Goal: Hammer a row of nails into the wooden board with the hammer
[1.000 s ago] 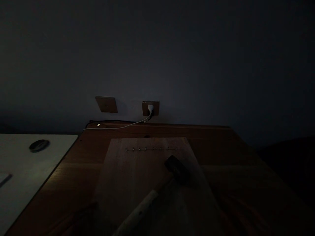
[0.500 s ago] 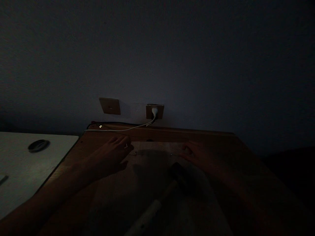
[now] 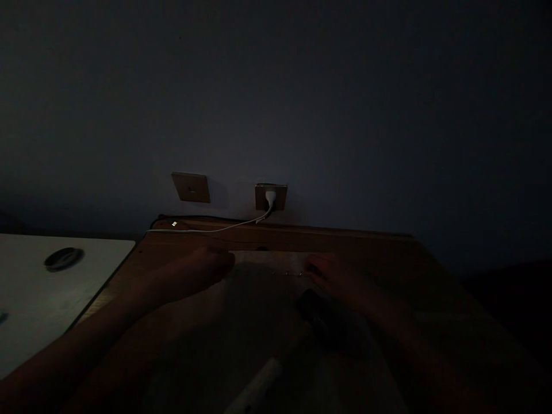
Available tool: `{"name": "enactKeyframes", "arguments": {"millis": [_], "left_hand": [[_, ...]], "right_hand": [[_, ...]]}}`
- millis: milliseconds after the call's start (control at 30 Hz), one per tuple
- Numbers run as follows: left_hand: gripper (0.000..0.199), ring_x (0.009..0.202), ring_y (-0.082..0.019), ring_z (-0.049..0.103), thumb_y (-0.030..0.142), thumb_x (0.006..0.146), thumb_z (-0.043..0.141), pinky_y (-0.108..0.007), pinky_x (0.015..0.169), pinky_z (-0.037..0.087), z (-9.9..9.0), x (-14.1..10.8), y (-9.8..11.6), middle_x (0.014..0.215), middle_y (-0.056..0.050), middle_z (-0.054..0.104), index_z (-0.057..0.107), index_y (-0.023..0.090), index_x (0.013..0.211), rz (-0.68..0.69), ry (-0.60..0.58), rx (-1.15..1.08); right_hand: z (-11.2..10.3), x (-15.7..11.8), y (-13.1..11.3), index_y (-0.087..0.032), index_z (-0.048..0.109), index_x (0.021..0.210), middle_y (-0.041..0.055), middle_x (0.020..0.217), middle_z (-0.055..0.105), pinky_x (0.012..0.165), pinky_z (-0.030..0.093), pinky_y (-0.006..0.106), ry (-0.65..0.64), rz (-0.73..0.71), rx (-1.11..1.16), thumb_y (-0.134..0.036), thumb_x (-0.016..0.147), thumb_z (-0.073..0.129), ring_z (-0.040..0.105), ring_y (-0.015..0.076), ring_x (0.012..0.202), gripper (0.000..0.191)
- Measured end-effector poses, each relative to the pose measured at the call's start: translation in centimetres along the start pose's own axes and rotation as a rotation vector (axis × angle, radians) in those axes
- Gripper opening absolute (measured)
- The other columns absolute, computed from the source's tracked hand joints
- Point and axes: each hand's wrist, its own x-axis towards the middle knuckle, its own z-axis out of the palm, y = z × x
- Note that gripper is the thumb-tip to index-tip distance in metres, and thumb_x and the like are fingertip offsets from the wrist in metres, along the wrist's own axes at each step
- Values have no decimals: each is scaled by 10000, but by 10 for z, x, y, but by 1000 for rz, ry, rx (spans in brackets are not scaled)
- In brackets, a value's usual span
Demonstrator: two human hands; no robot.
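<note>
The picture is very dark. My left hand (image 3: 215, 267) is closed above the far left edge of a pale board or sheet (image 3: 259, 310); what its fingers hold, if anything, is hidden. At the far right of the same board, my right hand (image 3: 325, 273) has its thumb and fingers drawn together. Right by those fingertips is a small shiny bit (image 3: 301, 274), with another glinting speck (image 3: 287, 273) just left of it; their kind is too small to tell. Below my right hand lies a hammer with a dark head (image 3: 321, 319) and a pale grip (image 3: 256, 385).
Along the back of the wooden table (image 3: 371, 244) runs a white cable (image 3: 207, 230) from a plug in the wall socket (image 3: 280, 197). A second wall plate (image 3: 190, 187) is to its left. On the left stands a white surface (image 3: 47, 305) with a dark round object (image 3: 64, 259).
My left hand's fingers, apart before, have closed. The shiny bit near the left hand no longer shows there, and two glints now sit by my right hand, which has shifted slightly left.
</note>
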Motion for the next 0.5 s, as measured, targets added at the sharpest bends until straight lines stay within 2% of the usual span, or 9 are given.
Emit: {"name": "enactKeyframes", "arguments": {"millis": [100, 200, 300, 500], "left_hand": [[180, 742, -148, 672, 153, 946, 543, -247, 666, 484, -4, 1, 3, 898, -52, 740, 721, 177, 943, -24, 86, -52], [216, 747, -151, 693, 173, 971, 538, -240, 647, 487, 1, 0, 2, 936, -63, 761, 742, 181, 1044, -44, 54, -81], [225, 771, -155, 702, 167, 1007, 521, -246, 676, 489, 9, 0, 2, 942, -60, 755, 745, 192, 1004, -26, 17, -75], [240, 790, -154, 685, 113, 996, 518, -243, 673, 461, 17, 7, 7, 924, -60, 721, 728, 175, 897, 32, 41, -51]], "right_hand": [[4, 7, -6, -176, 713, 982, 98, 978, 755, 807, 487, 319, -37, -4, 19, -194, 1001, 581, 690, 213, 875, 135], [5, 10, -15, -182, 722, 973, 97, 982, 765, 797, 487, 313, -43, -6, 25, -218, 1018, 583, 699, 213, 881, 150], [1, 9, -22, -187, 728, 969, 107, 1036, 772, 834, 485, 324, -44, -12, 17, -192, 1025, 567, 708, 227, 950, 171], [-11, 11, -33, -187, 738, 1045, 98, 1071, 760, 859, 490, 326, 1, -47, 75, -216, 1046, 571, 705, 220, 974, 169]]}}
